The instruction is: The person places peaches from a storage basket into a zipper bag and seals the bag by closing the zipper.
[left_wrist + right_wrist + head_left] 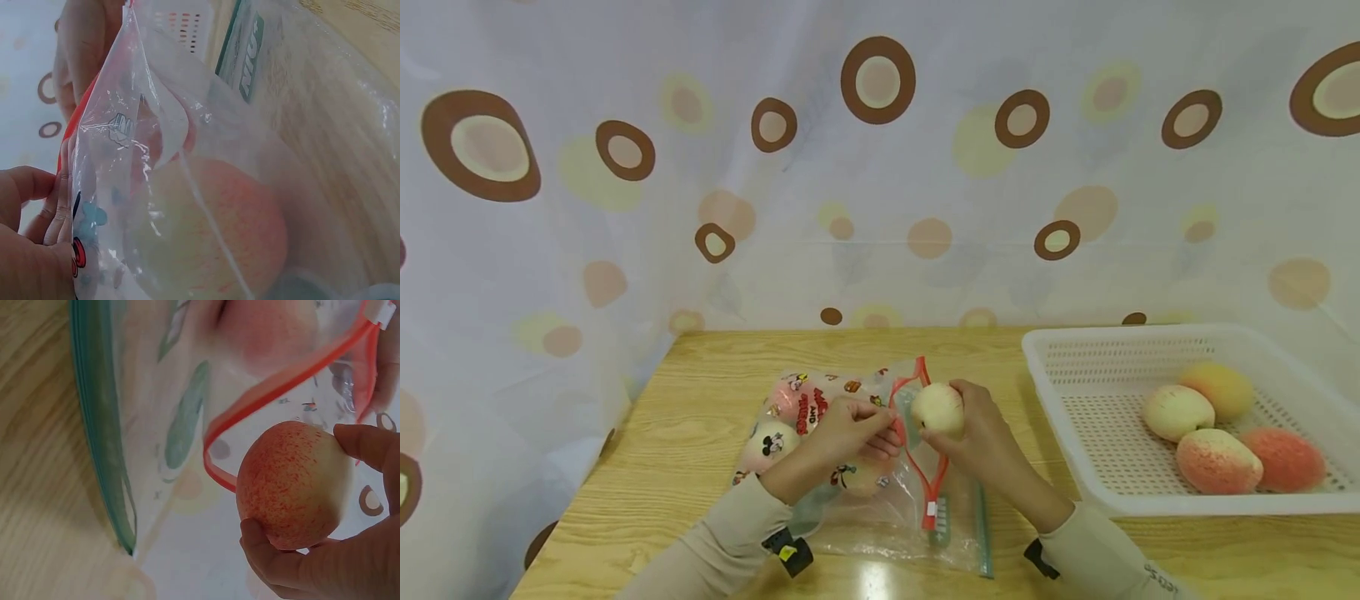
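Observation:
My right hand [985, 437] grips a pale peach [937, 408] with red speckles [290, 487], held at the mouth of a clear printed zip bag [880, 521]. The bag's red zip strip [281, 390] is spread apart around that mouth. My left hand [848, 432] pinches the bag's edge beside the opening, thumb against fingers [28, 184]. Inside the bag lie several fruits, among them a pink and cream peach [219, 231] seen through the plastic. Beneath it shows a second clear bag with a teal zip edge [986, 533].
A white perforated basket [1105, 504] stands on the right of the wooden table [677, 400]. It holds several fruits: a pale one [1178, 412], a yellow one [1225, 387] and reddish ones [1285, 458]. Behind the table hangs a dotted curtain [925, 183].

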Available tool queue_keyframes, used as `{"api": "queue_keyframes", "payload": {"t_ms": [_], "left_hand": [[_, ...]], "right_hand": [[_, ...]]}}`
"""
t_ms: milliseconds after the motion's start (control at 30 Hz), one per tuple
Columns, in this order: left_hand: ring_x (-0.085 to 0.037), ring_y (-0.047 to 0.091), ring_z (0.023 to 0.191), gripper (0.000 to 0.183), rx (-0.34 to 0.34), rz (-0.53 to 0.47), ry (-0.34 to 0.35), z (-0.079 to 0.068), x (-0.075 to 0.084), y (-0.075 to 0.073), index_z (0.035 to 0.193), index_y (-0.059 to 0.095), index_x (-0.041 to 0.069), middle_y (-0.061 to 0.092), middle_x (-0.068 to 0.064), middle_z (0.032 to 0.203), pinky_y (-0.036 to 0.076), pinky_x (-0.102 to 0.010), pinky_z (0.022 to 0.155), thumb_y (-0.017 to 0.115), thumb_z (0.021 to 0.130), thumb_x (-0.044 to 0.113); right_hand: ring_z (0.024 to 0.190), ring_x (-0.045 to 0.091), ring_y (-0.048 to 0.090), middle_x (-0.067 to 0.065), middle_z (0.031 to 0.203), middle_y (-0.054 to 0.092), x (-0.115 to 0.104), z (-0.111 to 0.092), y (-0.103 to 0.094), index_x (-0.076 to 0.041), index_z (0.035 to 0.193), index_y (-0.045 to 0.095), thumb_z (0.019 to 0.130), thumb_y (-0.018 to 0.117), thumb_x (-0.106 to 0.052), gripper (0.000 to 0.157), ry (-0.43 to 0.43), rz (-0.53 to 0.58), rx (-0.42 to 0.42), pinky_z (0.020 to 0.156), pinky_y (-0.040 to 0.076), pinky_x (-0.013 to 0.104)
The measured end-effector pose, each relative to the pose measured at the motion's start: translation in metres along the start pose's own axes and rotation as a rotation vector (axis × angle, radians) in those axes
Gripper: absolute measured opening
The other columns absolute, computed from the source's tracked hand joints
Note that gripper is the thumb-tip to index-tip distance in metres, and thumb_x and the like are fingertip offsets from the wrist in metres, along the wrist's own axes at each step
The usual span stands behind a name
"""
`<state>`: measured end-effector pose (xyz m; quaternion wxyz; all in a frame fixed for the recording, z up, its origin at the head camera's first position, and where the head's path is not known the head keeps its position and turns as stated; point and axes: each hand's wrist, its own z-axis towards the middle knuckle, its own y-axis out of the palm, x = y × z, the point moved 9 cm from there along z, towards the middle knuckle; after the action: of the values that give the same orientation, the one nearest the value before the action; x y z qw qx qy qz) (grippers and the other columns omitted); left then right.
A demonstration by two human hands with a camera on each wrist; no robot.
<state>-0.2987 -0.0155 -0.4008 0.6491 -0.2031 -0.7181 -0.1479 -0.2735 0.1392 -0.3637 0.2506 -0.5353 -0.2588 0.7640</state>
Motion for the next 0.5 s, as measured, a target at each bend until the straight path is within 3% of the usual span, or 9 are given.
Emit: {"api": "queue_keyframes", "payload": {"t_ms": [300, 500], "left_hand": [[-0.011, 0.068, 0.065, 0.032, -0.005, -0.017, 0.011, 0.000, 0.003, 0.001, 0.099, 0.067, -0.011, 0.070, -0.004, 0.073, 0.059, -0.027, 0.063, 0.056, 0.098, 0.020], [-0.010, 0.068, 0.064, 0.032, -0.008, -0.010, 0.008, 0.002, 0.002, 0.002, 0.100, 0.067, -0.012, 0.070, -0.005, 0.073, 0.059, -0.027, 0.064, 0.056, 0.098, 0.019]], "right_hand": [[0.095, 0.028, 0.056, 0.021, 0.121, 0.052, 0.009, 0.008, 0.028, 0.009, 0.132, 0.043, 0.076, 0.079, -0.012, 0.069, 0.021, 0.053, -0.049, 0.070, 0.052, 0.035], [0.092, 0.028, 0.056, 0.023, 0.117, 0.054, 0.014, 0.013, 0.037, 0.009, 0.128, 0.047, 0.070, 0.077, -0.007, 0.068, 0.017, -0.012, -0.040, 0.067, 0.052, 0.036]]}}
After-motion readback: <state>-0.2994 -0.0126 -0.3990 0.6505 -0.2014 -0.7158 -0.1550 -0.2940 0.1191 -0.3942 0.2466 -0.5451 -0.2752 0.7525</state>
